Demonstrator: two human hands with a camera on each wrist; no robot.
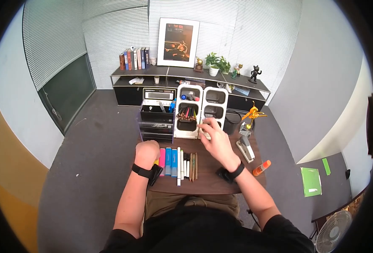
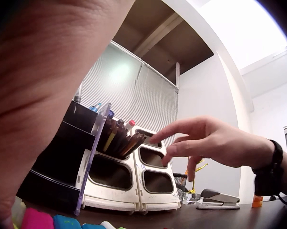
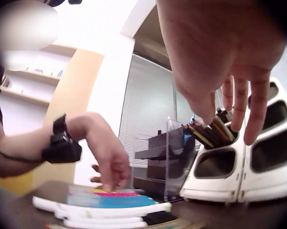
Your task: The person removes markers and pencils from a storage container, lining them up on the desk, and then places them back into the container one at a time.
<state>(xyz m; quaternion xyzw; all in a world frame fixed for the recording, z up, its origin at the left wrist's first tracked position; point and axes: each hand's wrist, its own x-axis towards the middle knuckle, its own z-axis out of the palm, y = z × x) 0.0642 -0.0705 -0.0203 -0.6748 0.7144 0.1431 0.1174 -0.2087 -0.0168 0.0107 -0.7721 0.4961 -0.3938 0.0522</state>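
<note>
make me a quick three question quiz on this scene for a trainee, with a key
1. Multiple choice: in the left column of the white organizer, which compartment holds the bunched pencils? a) top b) middle c) bottom
2. True or false: in the head view, the stapler lies left of the pink marker.
3. Short answer: what is the right grip holding?

Key:
1. b
2. False; the stapler lies right of the pink marker.
3. Nothing.

Left hand mostly hides the yellow thing, right hand blocks part of the right organizer, and the poster lettering's too tiny to read.
</note>
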